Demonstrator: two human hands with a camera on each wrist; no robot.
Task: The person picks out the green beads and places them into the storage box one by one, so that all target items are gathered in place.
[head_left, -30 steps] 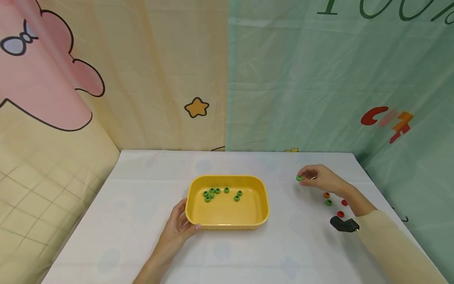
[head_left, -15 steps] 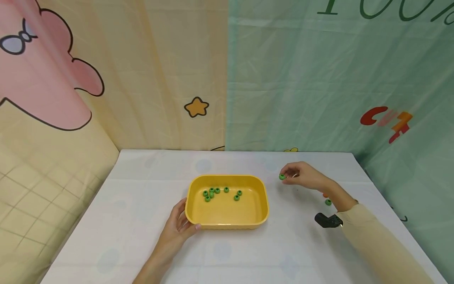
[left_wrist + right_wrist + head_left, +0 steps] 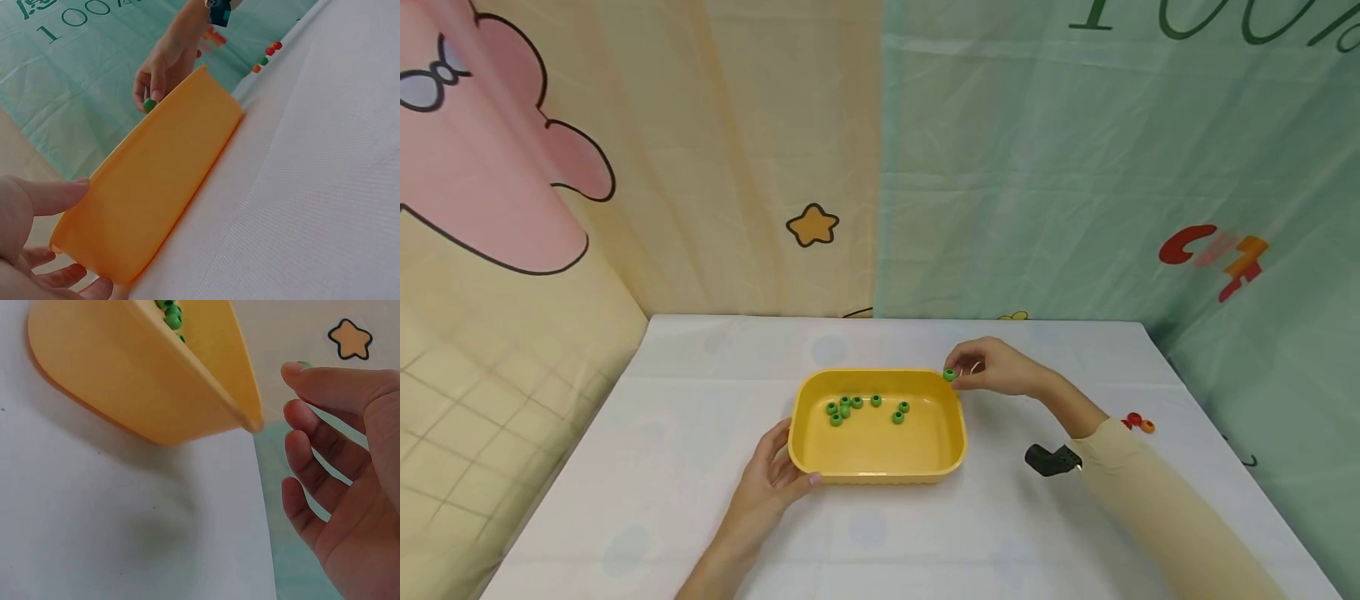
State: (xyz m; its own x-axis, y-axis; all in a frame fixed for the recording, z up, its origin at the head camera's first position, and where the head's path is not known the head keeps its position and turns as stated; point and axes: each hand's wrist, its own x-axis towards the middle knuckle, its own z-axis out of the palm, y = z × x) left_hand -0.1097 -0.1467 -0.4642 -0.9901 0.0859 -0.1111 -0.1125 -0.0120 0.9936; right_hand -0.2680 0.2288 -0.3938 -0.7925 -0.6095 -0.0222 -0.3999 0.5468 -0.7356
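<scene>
A yellow rectangular tray [image 3: 880, 457] sits on the white-covered table. Several green beads [image 3: 846, 412] lie in its back half. My left hand [image 3: 763, 483] holds the tray's left front corner; in the left wrist view its thumb [image 3: 59, 195] touches the rim and its other fingers are lower at the corner. Between thumb and fingertips, my right hand [image 3: 1000, 368] pinches one green bead [image 3: 950, 375] at the tray's back right corner. From the right wrist camera, most of that bead [image 3: 304, 363] is hidden behind the thumb.
Red and orange beads [image 3: 1134, 418] lie on the table at the right, partly behind the right forearm. The left wrist view also shows a green bead [image 3: 264, 61] among them. A black device [image 3: 1051, 460] is attached at the right cuff. Printed curtains [image 3: 1000, 167] stand behind the table.
My right hand has travelled left with the pinched green bead, from the loose beads to the tray's back right corner. My left hand and the tray have stayed in place.
</scene>
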